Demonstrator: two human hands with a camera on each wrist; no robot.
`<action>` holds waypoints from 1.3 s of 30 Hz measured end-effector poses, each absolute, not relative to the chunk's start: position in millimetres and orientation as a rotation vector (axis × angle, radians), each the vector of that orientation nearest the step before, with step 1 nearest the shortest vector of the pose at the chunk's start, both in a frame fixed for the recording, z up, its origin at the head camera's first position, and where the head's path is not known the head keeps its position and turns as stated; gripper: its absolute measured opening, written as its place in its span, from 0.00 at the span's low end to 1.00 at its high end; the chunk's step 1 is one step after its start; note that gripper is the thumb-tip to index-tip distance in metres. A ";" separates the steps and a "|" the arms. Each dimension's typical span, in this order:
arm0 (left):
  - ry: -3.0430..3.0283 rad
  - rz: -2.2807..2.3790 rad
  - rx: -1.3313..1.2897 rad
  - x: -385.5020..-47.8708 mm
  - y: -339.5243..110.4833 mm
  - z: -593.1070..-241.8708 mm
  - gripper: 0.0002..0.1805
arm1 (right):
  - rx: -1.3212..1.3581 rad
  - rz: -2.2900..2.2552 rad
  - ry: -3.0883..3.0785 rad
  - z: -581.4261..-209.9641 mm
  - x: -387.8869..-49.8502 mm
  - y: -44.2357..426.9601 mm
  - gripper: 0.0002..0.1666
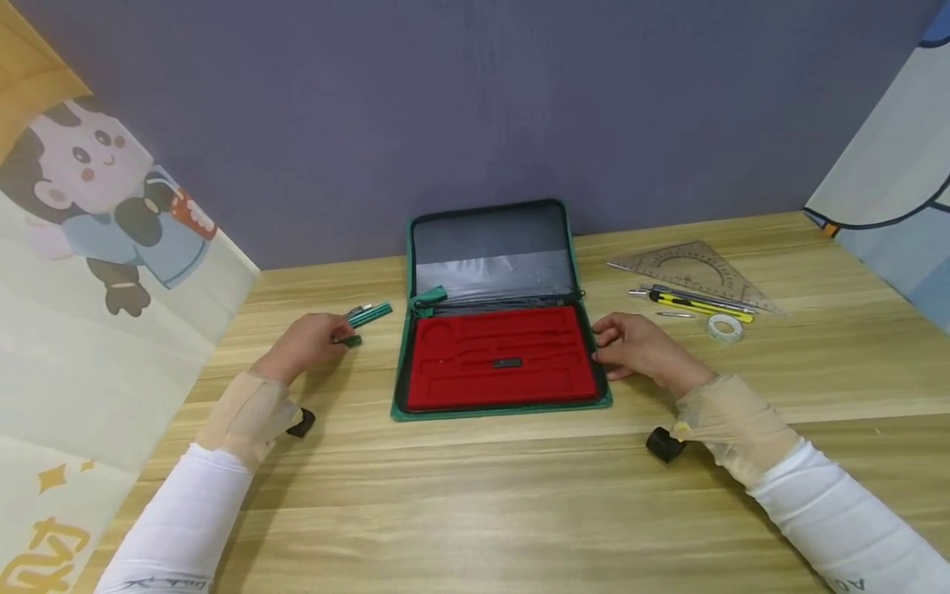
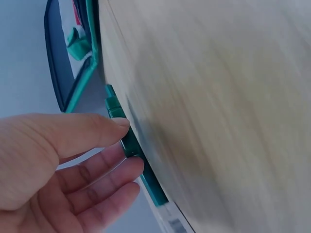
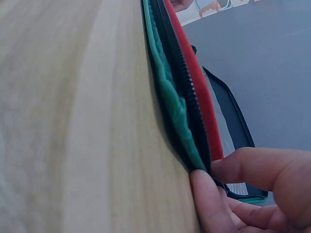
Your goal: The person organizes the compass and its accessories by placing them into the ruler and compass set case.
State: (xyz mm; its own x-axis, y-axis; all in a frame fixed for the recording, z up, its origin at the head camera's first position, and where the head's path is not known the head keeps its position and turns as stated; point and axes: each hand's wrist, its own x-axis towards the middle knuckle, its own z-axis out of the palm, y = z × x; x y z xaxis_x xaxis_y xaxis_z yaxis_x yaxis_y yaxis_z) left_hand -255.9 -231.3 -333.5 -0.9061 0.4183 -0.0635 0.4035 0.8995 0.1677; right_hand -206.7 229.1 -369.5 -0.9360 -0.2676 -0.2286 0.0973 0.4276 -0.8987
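Observation:
A green zip case (image 1: 402, 388) lies unfolded on the table, its red moulded insert (image 1: 512, 332) facing up. One small dark block (image 1: 508, 363) sits in that insert. To the left of the case, my left hand (image 1: 310, 342) pinches a small dark green plastic piece (image 2: 129, 141) between thumb and fingers, close to the tabletop. Its exact kind cannot be told. Just beyond are green striped sticks (image 1: 369, 314), partly behind the fingers. On the other side, my right hand (image 1: 638, 345) grips the case's right edge (image 3: 177, 114), thumb and finger on the zip border.
On the right of the table lie a clear triangular ruler (image 1: 731, 280), a yellow and black cutter (image 1: 705, 305), a thin metal piece (image 1: 675, 314) and a roll of tape (image 1: 724, 327). A grey wall (image 1: 475, 107) stands behind the case.

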 end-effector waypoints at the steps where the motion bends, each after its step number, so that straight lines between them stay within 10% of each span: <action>1: 2.971 0.230 0.654 -255.8 -229.9 -333.5 0.11 | -0.148 -1.513 2.349 -369.8 -207.0 229.4 0.30; 39: 2.968 0.241 0.934 -223.1 -162.9 -319.7 0.08 | -0.144 -1.523 2.346 -368.8 -206.9 229.4 0.30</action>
